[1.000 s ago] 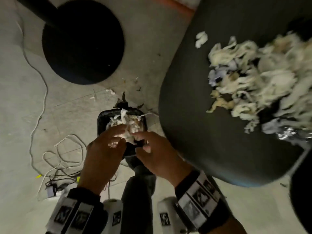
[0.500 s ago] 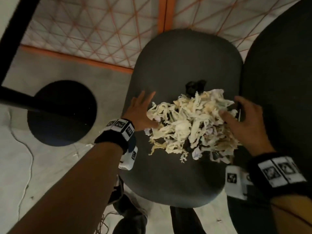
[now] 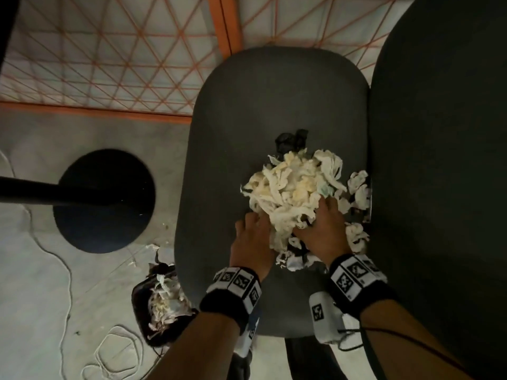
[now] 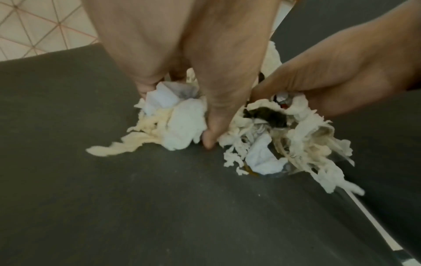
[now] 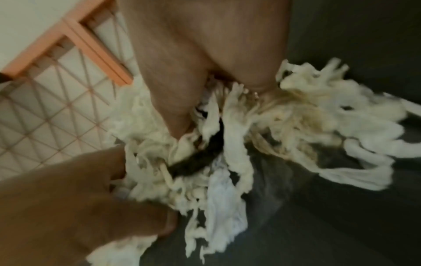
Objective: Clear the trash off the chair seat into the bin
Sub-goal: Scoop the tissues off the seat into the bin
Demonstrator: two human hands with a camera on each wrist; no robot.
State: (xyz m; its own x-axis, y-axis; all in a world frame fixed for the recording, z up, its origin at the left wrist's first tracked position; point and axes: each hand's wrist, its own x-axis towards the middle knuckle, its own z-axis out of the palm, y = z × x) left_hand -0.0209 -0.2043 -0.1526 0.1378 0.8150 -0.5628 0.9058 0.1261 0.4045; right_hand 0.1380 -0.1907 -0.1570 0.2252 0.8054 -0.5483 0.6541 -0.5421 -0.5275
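Note:
A heap of shredded white and cream tissue trash lies on the dark grey chair seat, with a black scrap at its far edge. My left hand digs into the heap's near left side, and its fingers curl round a white wad while the thumb tip touches the seat. My right hand grips the near right side with curled fingers, seen among the strands in the right wrist view. The small black bin, partly full of tissue, stands on the floor under the seat's near left corner.
A second dark chair surface butts against the seat on the right. A black round base with a pole stands on the floor at left. White cables lie beside the bin. An orange-framed mesh panel is behind.
A second ago both hands were over the bin with tissue. They then reached the heap's sides with fingers spread. Now they are at its near edge, closed into it.

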